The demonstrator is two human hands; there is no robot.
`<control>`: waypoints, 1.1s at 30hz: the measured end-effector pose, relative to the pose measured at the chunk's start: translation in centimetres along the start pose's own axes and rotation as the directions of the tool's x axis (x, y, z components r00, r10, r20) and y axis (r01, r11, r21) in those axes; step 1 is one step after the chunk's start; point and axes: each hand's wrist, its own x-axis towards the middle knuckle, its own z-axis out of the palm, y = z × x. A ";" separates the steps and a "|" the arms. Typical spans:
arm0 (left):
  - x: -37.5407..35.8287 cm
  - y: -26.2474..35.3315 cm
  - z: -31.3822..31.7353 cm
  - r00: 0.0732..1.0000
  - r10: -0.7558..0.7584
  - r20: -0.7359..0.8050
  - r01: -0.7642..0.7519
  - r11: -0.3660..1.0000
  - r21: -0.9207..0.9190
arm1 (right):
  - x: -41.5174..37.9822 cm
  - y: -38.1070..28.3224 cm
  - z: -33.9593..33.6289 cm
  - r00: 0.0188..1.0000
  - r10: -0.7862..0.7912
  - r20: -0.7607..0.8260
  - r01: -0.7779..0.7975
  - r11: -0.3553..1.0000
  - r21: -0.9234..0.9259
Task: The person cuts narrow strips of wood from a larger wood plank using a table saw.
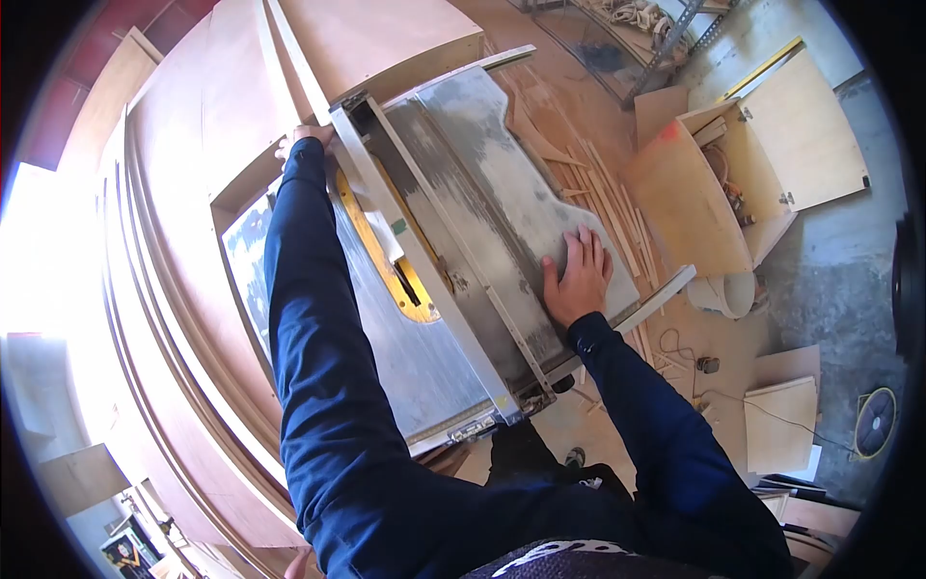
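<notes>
Saw table under me, fence beside my left hand.
The metal saw table [477, 130] sits within the pale boards [405, 29], its long fence [460, 333] running beside the yellow insert [418, 309]. My left hand [307, 138] is at the fence's far end, by the tips of two thin wood strips [297, 58], probably to steady something there; my sleeve and the angle hide its grip, so I can't tell whether it's closed on anything. My right hand [582, 280] lies wide, fingers spread, palm down on worn metal across the fence, likely bracing my lean, well apart from the insert's dark slot. Beyond it, loose offcuts [617, 217] litter the floor near an open cabinet [690, 198].
</notes>
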 end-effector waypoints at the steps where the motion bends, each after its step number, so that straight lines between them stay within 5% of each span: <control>1: 1.0 0.9 0.2 1.000 0.007 0.003 -0.007 1.000 0.000 | 0.2 0.0 -0.1 1.000 0.006 -0.001 -0.006 1.000 -0.004; 3: 8.9 1.6 4.1 0.997 0.029 0.078 -0.011 0.975 -0.223 | 0.1 -0.3 -0.3 0.999 0.007 0.032 -0.006 1.000 -0.028; 5: 14.1 1.2 6.4 0.984 0.145 0.102 -0.116 0.961 -0.251 | 0.1 -0.5 -0.7 0.998 0.010 0.055 -0.008 0.999 -0.035; 7: 11.6 3.0 3.6 0.957 -0.016 -0.290 -0.039 0.982 -0.184 | 0.8 -0.6 -0.8 0.998 0.014 0.060 -0.011 0.999 -0.045; 8: 12.0 3.1 1.7 0.981 0.115 -0.155 -0.151 0.956 -0.250 | 0.6 -0.7 -0.8 0.996 0.019 0.088 -0.012 0.997 -0.077; 9: 15.6 3.4 3.4 0.936 0.107 -0.336 -0.202 0.944 -0.262 | 0.6 -0.8 -0.8 0.993 0.031 0.114 -0.019 0.994 -0.108; 10: 16.4 3.6 2.1 0.932 0.128 -0.338 -0.233 0.927 -0.292 | 0.9 -0.8 -0.7 0.993 0.047 0.106 -0.035 0.993 -0.116; 11: 15.0 3.8 -1.4 0.969 0.209 -0.129 -0.235 0.942 -0.240 | 1.1 -0.9 -0.7 0.992 0.046 0.113 -0.033 0.992 -0.121; 14: 12.6 4.3 -4.7 0.974 0.159 -0.161 -0.182 0.973 -0.142 | 0.8 -1.0 -0.5 0.991 0.058 0.122 -0.041 0.990 -0.133; 19: 5.6 0.5 -10.1 0.919 0.390 -0.063 -0.382 0.918 0.109 | 0.8 -0.8 -0.1 0.999 0.021 0.049 -0.013 0.989 -0.150; 21: 6.1 -2.9 -9.7 0.861 0.507 -0.026 -0.499 0.854 0.147 | 0.3 -0.7 0.2 0.999 0.023 0.031 -0.017 0.984 -0.177; 23: 2.4 -5.9 -11.1 0.936 0.352 -0.012 -0.351 0.935 0.044 | 0.1 -0.7 0.4 1.000 -0.010 0.019 0.013 0.983 -0.184; 25: 1.8 -11.2 -9.7 0.871 0.492 -0.006 -0.490 0.869 0.071 | -0.1 -0.4 0.8 0.999 -0.013 -0.049 0.005 0.985 -0.170; 26: -3.0 -13.4 -11.0 0.779 0.624 -0.060 -0.603 0.771 0.204 | -0.2 0.0 1.4 0.998 -0.018 -0.060 0.008 0.987 -0.162; 27: -9.9 -18.0 -12.5 0.798 0.592 -0.109 -0.584 0.806 0.097 | -1.0 -0.2 0.7 0.994 -0.089 -0.062 0.079 0.985 -0.151; 30: -17.3 -26.9 -12.5 0.739 0.668 -0.083 -0.666 0.744 0.050 | 0.0 1.4 1.0 0.995 -0.072 -0.076 0.069 0.997 -0.041; 31: -22.2 -29.2 -13.3 0.740 0.668 -0.078 -0.668 0.744 0.032 | 0.6 3.0 2.9 0.986 0.062 -0.157 -0.001 0.932 0.363; 32: -27.3 -31.2 -14.1 0.775 0.624 -0.101 -0.616 0.781 0.099 | 0.4 3.1 3.6 0.965 0.206 -0.161 -0.030 0.700 0.714; 33: -29.6 -34.4 -12.9 0.821 0.561 -0.109 -0.560 0.827 0.047 | -1.6 0.4 1.7 0.976 0.156 -0.152 0.002 0.690 0.723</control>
